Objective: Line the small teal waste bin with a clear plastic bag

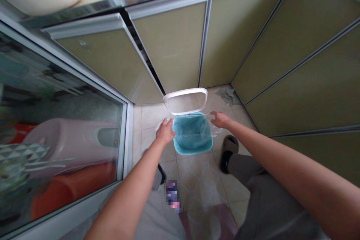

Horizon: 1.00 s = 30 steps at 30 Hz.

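A turquoise trash bin [193, 151] stands on the floor in front of me, with a clear plastic bag [200, 135] inside it. Parts of the bag hang over the bin's left and right sides. My left hand [165, 132] is at the left rim, its fingers closed on the bag's edge there. On the other side, my right hand [221, 119] pinches the bag's edge just off the right rim. A white rim ring [185, 91] is tilted up behind the bin, close to the cabinet doors.
Greenish cabinet doors [171, 45] rise behind the bin and along the right; one at left sits ajar. A grey cloth [229, 96] lies in the corner. A glass sliding door [128, 142] borders the left. My slippered foot [229, 152] is right of the bin.
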Each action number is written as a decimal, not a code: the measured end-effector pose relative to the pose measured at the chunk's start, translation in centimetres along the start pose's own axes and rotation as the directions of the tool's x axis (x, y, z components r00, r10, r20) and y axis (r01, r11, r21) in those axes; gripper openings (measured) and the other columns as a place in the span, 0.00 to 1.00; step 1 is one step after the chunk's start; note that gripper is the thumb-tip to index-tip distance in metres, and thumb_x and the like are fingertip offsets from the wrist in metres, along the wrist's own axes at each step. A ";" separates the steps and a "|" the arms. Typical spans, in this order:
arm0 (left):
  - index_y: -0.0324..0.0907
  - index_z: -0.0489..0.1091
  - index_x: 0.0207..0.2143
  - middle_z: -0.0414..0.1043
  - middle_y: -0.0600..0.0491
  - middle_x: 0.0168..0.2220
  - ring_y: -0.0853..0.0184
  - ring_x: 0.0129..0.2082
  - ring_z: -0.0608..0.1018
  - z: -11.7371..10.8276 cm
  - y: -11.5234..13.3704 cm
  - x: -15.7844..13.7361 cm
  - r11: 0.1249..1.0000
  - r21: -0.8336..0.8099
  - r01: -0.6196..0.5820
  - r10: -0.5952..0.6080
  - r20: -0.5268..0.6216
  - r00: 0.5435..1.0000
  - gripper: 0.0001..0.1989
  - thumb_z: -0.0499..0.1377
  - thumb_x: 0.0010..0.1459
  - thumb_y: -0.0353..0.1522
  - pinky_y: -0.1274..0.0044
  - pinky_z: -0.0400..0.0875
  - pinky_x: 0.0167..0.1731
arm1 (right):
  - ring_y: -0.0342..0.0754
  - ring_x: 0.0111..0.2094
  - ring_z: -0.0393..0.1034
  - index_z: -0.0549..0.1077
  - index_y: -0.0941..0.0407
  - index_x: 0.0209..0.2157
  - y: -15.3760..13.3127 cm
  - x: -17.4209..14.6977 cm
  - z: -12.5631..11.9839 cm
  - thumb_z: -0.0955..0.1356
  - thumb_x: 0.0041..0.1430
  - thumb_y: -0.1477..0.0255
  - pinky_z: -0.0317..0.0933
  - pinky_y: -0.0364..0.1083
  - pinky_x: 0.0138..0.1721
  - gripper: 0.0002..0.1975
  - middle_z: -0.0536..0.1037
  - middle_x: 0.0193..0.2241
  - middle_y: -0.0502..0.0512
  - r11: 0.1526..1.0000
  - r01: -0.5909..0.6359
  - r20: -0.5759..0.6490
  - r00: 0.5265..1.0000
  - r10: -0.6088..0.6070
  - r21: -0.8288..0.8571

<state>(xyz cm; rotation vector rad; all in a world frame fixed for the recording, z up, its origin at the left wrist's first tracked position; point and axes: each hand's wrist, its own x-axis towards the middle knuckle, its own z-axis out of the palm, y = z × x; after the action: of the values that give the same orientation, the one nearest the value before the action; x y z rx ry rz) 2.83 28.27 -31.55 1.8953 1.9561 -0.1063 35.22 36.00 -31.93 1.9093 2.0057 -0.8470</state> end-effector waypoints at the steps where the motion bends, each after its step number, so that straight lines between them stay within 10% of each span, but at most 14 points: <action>1: 0.48 0.61 0.67 0.58 0.42 0.69 0.55 0.64 0.70 -0.1 -0.2 0.2 0.999 -0.019 0.029 -0.029 0.006 1.000 0.32 0.62 0.61 0.36 0.69 0.68 0.59 | 0.59 0.59 0.71 0.67 0.55 0.67 0.1 0.1 -0.1 0.67 0.65 0.66 0.65 0.52 0.56 0.30 0.74 0.60 0.65 1.000 -0.022 -0.003 1.000 0.022 0.000; 8: 0.50 0.65 0.59 0.76 0.46 0.53 0.59 0.49 0.79 -1.3 -0.8 2.4 0.973 -0.059 0.222 -0.227 -0.124 0.966 0.20 0.55 0.67 0.40 0.72 0.71 0.44 | 0.58 0.52 0.74 0.73 0.49 0.61 -0.9 0.8 -0.3 0.67 0.64 0.64 0.67 0.50 0.51 0.25 0.71 0.59 0.63 0.999 0.036 -0.188 0.982 -0.033 0.011; 12: 0.50 0.65 0.64 0.76 0.45 0.54 0.58 0.52 0.79 -1.4 -1.7 4.8 0.987 -0.035 0.156 -0.157 -0.024 0.987 0.25 0.55 0.67 0.43 0.72 0.70 0.47 | 0.56 0.54 0.73 0.73 0.50 0.62 -1.7 2.0 0.1 0.65 0.65 0.68 0.66 0.49 0.54 0.25 0.70 0.61 0.62 0.997 0.071 -0.132 0.989 -0.067 0.027; 24: 0.41 0.77 0.37 0.81 0.50 0.36 0.64 0.37 0.79 2.8 -5.6 9.0 0.880 -0.455 0.141 -0.129 0.056 0.990 0.14 0.56 0.64 0.39 0.77 0.68 0.38 | 0.54 0.45 0.77 0.82 0.55 0.43 -0.3 5.3 0.2 0.66 0.65 0.68 0.66 0.44 0.42 0.14 0.83 0.44 0.61 0.998 0.066 -0.056 0.996 -0.064 0.026; 30: 0.41 0.74 0.30 0.75 0.54 0.28 0.66 0.29 0.74 3.3 -5.6 10.1 0.820 -0.537 0.198 -0.198 0.058 0.978 0.13 0.56 0.60 0.40 0.77 0.64 0.31 | 0.45 0.24 0.71 0.81 0.60 0.39 -0.1 6.5 0.7 0.67 0.66 0.64 0.65 0.42 0.29 0.14 0.78 0.25 0.55 0.947 -0.118 0.044 0.993 0.109 0.297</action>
<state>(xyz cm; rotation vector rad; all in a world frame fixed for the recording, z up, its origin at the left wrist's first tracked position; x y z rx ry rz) -1.69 36.25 -39.25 1.3204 1.9146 0.3563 34.23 41.04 -36.04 2.1339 1.8141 -1.1969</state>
